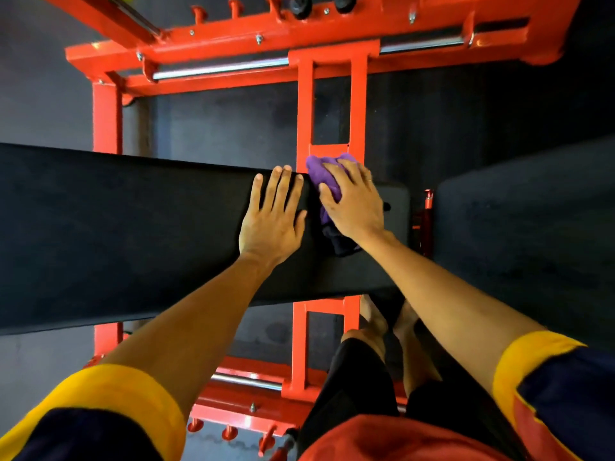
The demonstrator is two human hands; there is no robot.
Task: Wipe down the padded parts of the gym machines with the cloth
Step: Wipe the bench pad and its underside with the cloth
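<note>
Right hand (pixel 354 202) on cloth (pixel 324 174) atop pad (pixel 133 211)

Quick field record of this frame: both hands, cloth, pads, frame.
left hand: flat on the long pad, fingers straight, holds nothing
right hand: presses on the cloth, fingers spread
cloth: purple, bunched, at the right end of the long pad by its far edge
long pad: black, runs from the left edge to centre
small pad: black, just right of the long pad, partly under the right hand
frame: red metal, beneath and beyond the pads
</note>
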